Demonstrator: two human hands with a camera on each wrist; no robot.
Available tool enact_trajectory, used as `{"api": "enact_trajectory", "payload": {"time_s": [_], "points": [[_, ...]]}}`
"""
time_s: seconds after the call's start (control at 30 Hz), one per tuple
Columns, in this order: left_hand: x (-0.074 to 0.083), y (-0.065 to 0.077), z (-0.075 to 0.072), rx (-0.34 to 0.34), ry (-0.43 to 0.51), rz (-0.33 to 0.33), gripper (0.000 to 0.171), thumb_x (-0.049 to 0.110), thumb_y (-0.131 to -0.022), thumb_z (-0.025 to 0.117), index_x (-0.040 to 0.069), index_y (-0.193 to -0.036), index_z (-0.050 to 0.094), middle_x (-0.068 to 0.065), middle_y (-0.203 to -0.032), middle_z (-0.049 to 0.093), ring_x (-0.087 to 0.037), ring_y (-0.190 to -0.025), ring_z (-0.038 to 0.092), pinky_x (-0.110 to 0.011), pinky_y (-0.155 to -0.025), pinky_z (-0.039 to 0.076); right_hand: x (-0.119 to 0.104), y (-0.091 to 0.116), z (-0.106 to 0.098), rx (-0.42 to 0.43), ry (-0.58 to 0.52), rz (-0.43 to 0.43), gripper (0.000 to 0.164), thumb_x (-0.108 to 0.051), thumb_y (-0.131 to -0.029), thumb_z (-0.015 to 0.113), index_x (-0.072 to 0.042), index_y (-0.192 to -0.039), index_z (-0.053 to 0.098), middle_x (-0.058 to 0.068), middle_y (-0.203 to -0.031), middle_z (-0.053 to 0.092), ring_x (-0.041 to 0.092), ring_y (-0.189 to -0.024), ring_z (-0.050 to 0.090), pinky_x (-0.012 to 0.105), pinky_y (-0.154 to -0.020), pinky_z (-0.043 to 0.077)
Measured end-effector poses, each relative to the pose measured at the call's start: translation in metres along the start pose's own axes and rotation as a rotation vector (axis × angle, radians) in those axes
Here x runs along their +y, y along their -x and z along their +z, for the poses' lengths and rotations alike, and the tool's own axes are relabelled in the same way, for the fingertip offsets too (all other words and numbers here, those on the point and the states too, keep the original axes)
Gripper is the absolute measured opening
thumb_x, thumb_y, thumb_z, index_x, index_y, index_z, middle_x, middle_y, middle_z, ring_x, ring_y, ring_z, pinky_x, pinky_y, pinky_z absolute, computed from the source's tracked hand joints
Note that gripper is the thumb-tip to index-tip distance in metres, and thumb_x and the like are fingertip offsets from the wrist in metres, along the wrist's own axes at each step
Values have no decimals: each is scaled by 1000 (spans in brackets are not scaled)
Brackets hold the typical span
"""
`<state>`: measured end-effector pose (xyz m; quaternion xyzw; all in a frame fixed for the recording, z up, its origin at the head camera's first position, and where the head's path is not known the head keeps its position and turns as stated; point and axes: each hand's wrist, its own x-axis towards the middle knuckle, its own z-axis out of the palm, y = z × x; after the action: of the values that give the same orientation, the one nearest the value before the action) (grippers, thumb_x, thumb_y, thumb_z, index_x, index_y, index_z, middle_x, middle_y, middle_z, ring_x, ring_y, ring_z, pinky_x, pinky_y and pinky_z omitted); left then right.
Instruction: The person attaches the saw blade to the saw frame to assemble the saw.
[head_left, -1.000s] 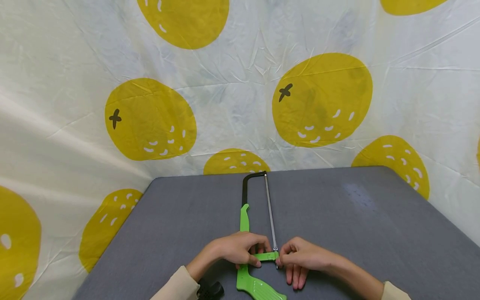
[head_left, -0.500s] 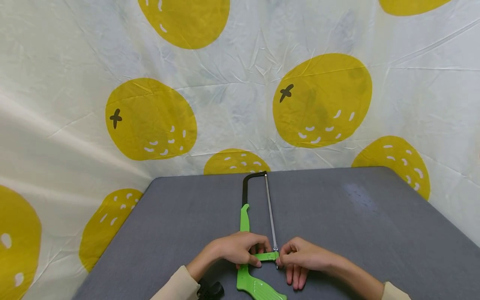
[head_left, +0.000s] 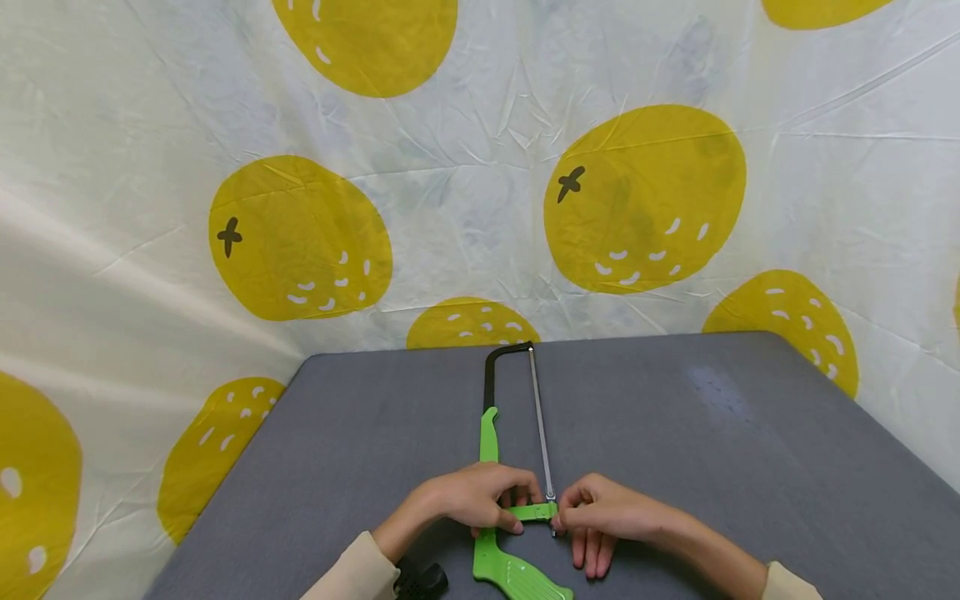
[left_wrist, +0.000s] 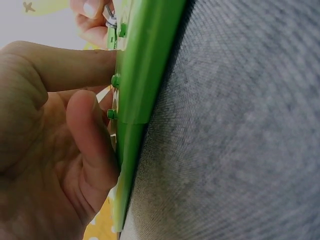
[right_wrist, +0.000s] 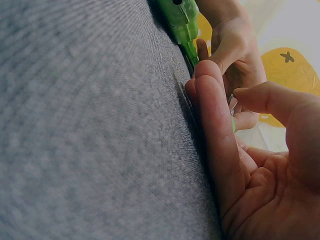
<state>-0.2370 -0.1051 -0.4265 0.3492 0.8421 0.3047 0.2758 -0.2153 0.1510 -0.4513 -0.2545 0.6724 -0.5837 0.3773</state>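
A hacksaw (head_left: 488, 437) with a green grip and frame and a black front bow lies flat on the grey surface. Its narrow blade (head_left: 540, 417) runs along the right side. My left hand (head_left: 480, 496) grips the green frame where the short crosspiece (head_left: 534, 512) branches off; the left wrist view shows its fingers against the green frame (left_wrist: 145, 65). At the blade's near end, my right hand (head_left: 611, 508) pinches a small metal wing nut (right_wrist: 232, 101) between thumb and forefinger. Its other fingers rest low beside the surface. The fingertips partly cover the nut.
A grey cloth-covered table (head_left: 637, 417) spreads under the saw. Behind and to the sides hangs a white sheet (head_left: 465, 225) printed with yellow fruit. A small black object (head_left: 422, 579) sits near the left sleeve, left of the saw handle (head_left: 521, 575).
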Motion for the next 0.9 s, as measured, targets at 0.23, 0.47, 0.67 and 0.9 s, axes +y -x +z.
{"api": "enact_trajectory", "payload": {"time_s": [0.23, 0.47, 0.67, 0.9], "points": [[0, 0, 0, 5, 3, 2, 26, 10, -93, 76, 21, -114, 66, 11, -87, 59, -8, -48, 54, -32, -46, 54, 0, 0, 0, 3, 0, 2, 20, -10, -97, 52, 4, -96, 67, 5, -67, 70, 7, -52, 69, 25, -48, 56], [-1, 0, 0, 1, 18, -8, 25, 10, -93, 76, 22, -114, 67, 10, -87, 60, -9, -49, 55, -33, -45, 54, 1, 0, 0, 2, 2, 3, 21, -11, -97, 52, 4, -96, 67, 5, -67, 70, 7, -52, 69, 25, -48, 56], [-2, -1, -1, -3, 21, -10, 25, 11, -94, 75, 23, -114, 67, 10, -87, 60, -10, -48, 54, -33, -45, 53, -1, 0, -1, -2, 1, 2, 21, -11, -97, 52, 4, -98, 67, 5, -68, 70, 7, -52, 69, 25, -48, 56], [-2, 0, 0, -2, 23, -3, 26, 11, -93, 76, 22, -115, 67, 10, -87, 60, -11, -47, 54, -34, -46, 53, -1, 0, 0, -1, -4, 7, 21, -10, -97, 51, 4, -98, 67, 5, -68, 71, 7, -52, 69, 25, -48, 56]]}}
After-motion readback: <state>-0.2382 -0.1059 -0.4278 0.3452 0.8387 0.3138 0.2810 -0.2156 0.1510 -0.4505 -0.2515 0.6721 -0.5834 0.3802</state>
